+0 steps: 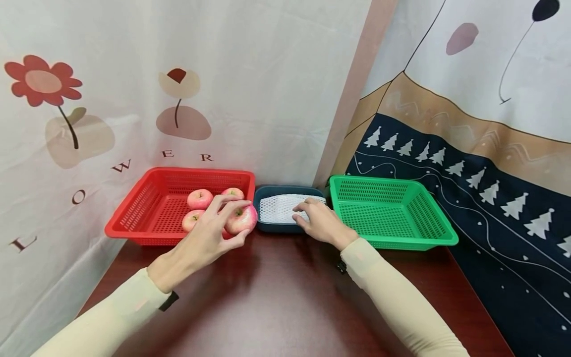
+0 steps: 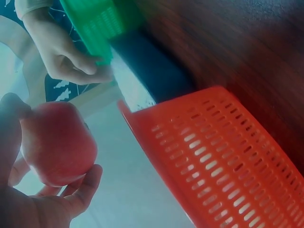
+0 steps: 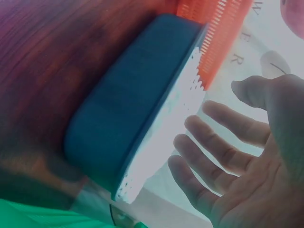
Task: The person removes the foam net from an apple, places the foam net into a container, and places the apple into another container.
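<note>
In the head view my left hand [image 1: 205, 230] grips a pink-red apple [image 1: 241, 220] between thumb and fingers, held up at the near right corner of the red basket [image 1: 134, 218]. The left wrist view shows the apple [image 2: 59, 144] above the basket's rim. My right hand [image 1: 322, 221] is over the dark blue tray [image 1: 280, 228], its fingers apart and loosely bent. White foam netting [image 1: 278, 208] fills that tray. From the right wrist, the fingertips [image 3: 181, 141] are right by the netting [image 3: 164, 128], with nothing between fingers and thumb.
Several more apples, one of them a pink apple [image 1: 199, 199], lie in the red basket. A green basket [image 1: 379, 242] stands right of the tray. All sit on a dark red-brown table [image 1: 285, 297] against a printed curtain [image 1: 276, 99].
</note>
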{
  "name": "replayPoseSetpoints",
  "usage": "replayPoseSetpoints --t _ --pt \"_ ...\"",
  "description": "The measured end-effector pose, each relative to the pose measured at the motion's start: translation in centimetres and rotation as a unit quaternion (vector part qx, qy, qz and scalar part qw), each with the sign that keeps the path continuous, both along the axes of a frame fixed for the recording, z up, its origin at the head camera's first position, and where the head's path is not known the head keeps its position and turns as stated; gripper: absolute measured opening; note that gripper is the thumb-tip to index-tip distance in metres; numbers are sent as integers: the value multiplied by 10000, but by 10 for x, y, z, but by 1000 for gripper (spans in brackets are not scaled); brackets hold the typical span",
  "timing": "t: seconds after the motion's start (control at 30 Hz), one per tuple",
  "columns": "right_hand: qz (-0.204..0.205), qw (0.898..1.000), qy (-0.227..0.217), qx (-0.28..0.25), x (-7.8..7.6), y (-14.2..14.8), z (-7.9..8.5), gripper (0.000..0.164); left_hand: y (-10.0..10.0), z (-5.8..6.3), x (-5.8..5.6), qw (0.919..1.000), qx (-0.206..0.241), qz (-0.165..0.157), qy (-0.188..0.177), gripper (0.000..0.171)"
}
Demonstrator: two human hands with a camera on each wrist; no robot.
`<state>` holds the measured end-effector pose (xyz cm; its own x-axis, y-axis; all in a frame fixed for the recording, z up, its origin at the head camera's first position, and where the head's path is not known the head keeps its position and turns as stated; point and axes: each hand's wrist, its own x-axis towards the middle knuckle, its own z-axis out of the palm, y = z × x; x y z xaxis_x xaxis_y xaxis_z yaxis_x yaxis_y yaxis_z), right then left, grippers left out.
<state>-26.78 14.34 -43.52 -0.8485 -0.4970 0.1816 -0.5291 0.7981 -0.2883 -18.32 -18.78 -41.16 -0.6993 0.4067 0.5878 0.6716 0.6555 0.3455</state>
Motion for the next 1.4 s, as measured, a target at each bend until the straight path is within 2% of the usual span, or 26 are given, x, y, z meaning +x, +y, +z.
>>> replayPoseSetpoints --t 0.37,0.5,0.8,0.97,1.23,1.4 --pt "143 9993 325 -140 12 7 13 33 -10 2 -5 9997 -46 257 7 73" --pt "162 9990 374 -170 16 10 15 33 -13 3 -7 9990 -54 402 -199 75" --pt "211 9978 563 -263 25 23 22 30 -24 8 -16 9973 -36 455 -581 78" --pt "225 9971 672 -277 27 32 24 29 -34 11 -20 9944 -50 655 -833 81" --pt "180 9955 817 -433 30 49 23 28 -44 14 -29 9929 -179 869 -798 81" --pt "150 9952 828 -490 32 58 22 26 -51 14 -35 9937 -235 920 -596 75"
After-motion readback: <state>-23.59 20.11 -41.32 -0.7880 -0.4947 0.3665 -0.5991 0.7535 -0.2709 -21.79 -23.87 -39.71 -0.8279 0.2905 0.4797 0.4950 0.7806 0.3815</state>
